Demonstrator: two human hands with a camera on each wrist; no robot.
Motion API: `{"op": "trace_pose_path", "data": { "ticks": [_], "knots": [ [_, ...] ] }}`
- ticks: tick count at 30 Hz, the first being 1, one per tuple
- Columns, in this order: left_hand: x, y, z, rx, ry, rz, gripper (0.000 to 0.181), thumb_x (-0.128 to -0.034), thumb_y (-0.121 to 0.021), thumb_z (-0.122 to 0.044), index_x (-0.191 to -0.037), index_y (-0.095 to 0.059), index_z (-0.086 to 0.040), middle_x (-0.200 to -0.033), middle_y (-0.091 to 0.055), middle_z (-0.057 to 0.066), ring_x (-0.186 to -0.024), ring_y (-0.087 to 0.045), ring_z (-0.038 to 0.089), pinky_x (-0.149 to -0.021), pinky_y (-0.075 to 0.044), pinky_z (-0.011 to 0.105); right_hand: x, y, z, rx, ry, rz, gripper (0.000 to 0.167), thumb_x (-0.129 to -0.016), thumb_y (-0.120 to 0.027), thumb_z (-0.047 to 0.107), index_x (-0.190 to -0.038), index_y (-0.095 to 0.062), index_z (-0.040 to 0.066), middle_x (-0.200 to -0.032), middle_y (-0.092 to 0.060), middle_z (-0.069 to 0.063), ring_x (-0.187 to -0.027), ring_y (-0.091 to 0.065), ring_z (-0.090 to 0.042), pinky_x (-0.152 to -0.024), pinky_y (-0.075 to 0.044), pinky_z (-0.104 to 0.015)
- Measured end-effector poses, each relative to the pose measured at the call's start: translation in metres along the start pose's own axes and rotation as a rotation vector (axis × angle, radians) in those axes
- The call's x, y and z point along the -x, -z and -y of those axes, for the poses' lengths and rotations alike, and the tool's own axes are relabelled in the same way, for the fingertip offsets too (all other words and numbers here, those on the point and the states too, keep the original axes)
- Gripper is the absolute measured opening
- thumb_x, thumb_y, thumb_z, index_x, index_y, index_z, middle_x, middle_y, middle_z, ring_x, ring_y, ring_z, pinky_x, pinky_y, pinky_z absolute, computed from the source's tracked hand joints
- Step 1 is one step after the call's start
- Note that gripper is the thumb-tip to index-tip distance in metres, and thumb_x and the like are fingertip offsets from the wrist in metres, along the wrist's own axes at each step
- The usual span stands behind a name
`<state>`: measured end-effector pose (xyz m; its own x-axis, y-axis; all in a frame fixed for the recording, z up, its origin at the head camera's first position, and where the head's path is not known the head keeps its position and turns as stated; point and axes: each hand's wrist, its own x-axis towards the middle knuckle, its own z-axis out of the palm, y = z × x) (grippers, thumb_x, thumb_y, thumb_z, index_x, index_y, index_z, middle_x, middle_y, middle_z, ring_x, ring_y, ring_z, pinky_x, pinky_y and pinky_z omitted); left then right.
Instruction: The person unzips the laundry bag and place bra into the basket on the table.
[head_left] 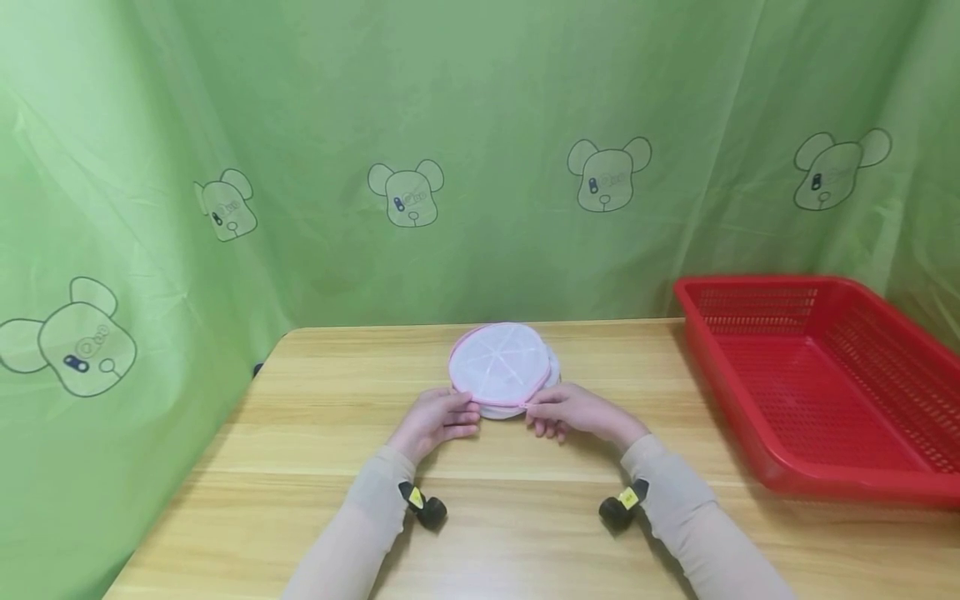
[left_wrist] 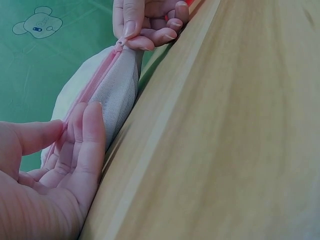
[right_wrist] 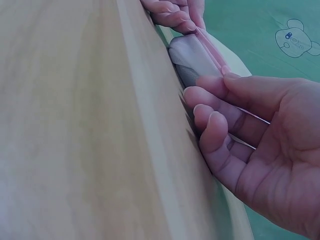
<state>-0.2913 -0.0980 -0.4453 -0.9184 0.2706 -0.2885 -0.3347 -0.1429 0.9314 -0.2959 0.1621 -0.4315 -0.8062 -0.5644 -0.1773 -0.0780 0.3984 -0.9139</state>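
A round white mesh laundry bag (head_left: 498,362) with pink zipper trim lies near the table's far edge, its top marked with lines spreading from the middle. At its near left rim my left hand (head_left: 438,421) pinches the pink edge between thumb and fingers. The thumb and index finger of my right hand (head_left: 573,412) pinch the zipper pull at the near right. In the left wrist view, the pink zipper (left_wrist: 95,82) runs between both hands and looks closed there. Grey-white mesh (right_wrist: 192,57) bulges below the zipper in the right wrist view.
A big red plastic basket (head_left: 825,400) with perforated walls stands to the right on the wooden table (head_left: 517,508). Green curtain (head_left: 495,250) printed with bear heads hangs behind and at the left. Black wrist cameras sit on both sleeves.
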Motion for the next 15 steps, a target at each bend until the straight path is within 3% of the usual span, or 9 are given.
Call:
{"op": "trace_pose_path", "data": {
  "ticks": [15],
  "knots": [
    [-0.0017, -0.0005, 0.0004, 0.0, 0.014, -0.019, 0.01, -0.0967, -0.057, -0.012, -0.099, -0.058, -0.003, -0.081, -0.069, 0.005, -0.075, -0.068, 0.014, -0.08, -0.063, 0.034, 0.0029, 0.0064, -0.0006, 0.011, -0.021, 0.001, 0.032, -0.101, -0.052, 0.023, -0.101, -0.064, -0.006, -0.08, -0.065, -0.007, -0.065, -0.057, -0.011, -0.053, -0.054, -0.02]
  ]
}}
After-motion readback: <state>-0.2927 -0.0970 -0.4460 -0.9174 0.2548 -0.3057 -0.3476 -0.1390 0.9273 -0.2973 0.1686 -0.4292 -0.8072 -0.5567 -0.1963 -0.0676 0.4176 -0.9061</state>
